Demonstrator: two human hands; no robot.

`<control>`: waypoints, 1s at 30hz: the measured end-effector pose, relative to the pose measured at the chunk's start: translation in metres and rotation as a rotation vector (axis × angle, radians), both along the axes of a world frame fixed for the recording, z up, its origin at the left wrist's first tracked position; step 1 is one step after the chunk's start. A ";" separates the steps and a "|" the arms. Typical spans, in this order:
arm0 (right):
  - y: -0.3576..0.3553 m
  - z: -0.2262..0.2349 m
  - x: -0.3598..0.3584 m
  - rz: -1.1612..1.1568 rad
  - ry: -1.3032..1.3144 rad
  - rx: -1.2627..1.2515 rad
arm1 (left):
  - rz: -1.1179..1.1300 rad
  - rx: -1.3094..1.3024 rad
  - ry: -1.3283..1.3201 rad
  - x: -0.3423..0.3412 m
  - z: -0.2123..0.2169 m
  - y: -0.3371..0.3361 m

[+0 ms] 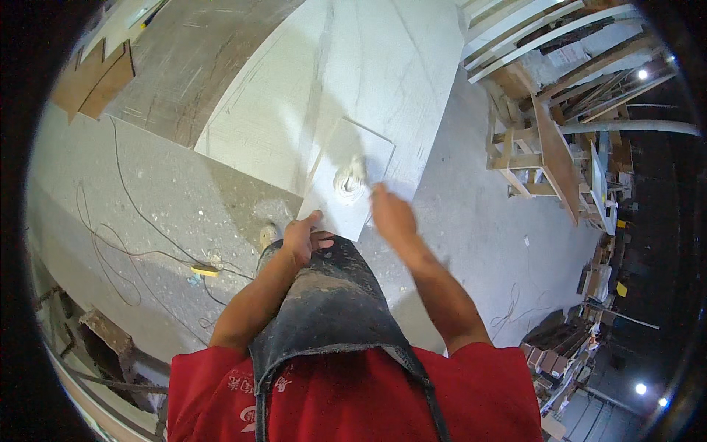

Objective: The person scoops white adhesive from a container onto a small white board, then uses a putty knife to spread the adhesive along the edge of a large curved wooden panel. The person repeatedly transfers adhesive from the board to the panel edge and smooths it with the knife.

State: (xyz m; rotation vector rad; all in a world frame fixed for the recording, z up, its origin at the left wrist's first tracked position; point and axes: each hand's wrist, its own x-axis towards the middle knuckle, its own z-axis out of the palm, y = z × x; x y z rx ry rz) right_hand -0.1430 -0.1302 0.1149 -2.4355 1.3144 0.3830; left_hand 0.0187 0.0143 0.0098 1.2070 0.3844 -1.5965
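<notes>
My left hand (303, 239) grips the near corner of a small pale rectangular board (353, 151), holding it tilted in front of me. A lump of light putty sits near the board's middle. My right hand (392, 215) is closed on a putty knife (356, 177), whose blurred blade lies on the putty lump. Behind the small board lies a large white panel (346, 74) on a workbench. I wear a red shirt and a dusty dark apron.
A brown wooden sheet (184, 66) lies left of the white panel. Cables (125, 243) and a yellow object (205, 270) lie on the concrete floor at left. Wooden frames and stacked boards (545, 147) stand at right, with more stacked material at lower right.
</notes>
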 end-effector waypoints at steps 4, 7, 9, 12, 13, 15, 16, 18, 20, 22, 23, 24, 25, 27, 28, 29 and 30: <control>-0.014 0.025 -0.016 -0.005 -0.004 0.149 | 0.010 -0.005 0.031 0.002 -0.007 0.005; -0.020 0.019 0.004 -0.016 -0.047 0.014 | 0.010 -0.031 0.027 -0.001 -0.008 0.008; 0.018 0.023 0.021 0.114 0.094 0.054 | 0.005 -0.034 0.004 0.004 -0.008 0.004; -0.016 0.028 -0.015 0.043 -0.057 0.065 | -0.005 -0.010 -0.006 0.002 -0.008 0.007; -0.032 0.028 -0.019 -0.035 -0.088 0.045 | -0.014 -0.009 -0.009 0.002 -0.006 0.005; -0.013 -0.018 -0.005 -0.029 -0.009 -0.018 | -0.024 -0.012 0.000 -0.001 -0.002 0.004; 0.005 0.004 0.006 0.082 0.026 0.067 | -0.005 -0.010 0.008 0.000 -0.004 0.008; 0.004 0.024 -0.007 0.171 0.089 0.196 | -0.003 -0.018 0.040 0.004 -0.011 0.004; -0.029 0.027 -0.011 0.020 0.040 0.157 | -0.017 -0.019 0.099 0.003 -0.028 0.009; -0.021 0.012 -0.001 -0.015 0.018 0.018 | -0.008 -0.015 0.072 -0.002 -0.019 0.009; -0.003 -0.003 0.006 0.016 0.079 -0.027 | -0.005 -0.020 0.052 -0.001 -0.013 0.003; 0.010 0.015 0.009 0.122 0.023 0.049 | 0.005 0.005 0.041 0.002 -0.010 0.005; 0.016 0.036 0.007 0.221 -0.027 0.122 | 0.006 0.019 0.034 0.003 -0.006 0.005; -0.028 0.038 -0.011 0.020 0.086 0.235 | 0.012 0.041 0.023 0.003 -0.001 0.004; -0.037 0.029 -0.013 -0.079 -0.067 0.096 | 0.006 0.017 0.034 0.002 -0.004 0.005; -0.027 0.016 -0.012 -0.026 -0.037 0.071 | 0.001 -0.008 0.046 0.001 -0.008 0.007; -0.003 0.012 0.009 0.024 -0.014 0.048 | -0.008 -0.031 0.051 0.002 -0.012 0.006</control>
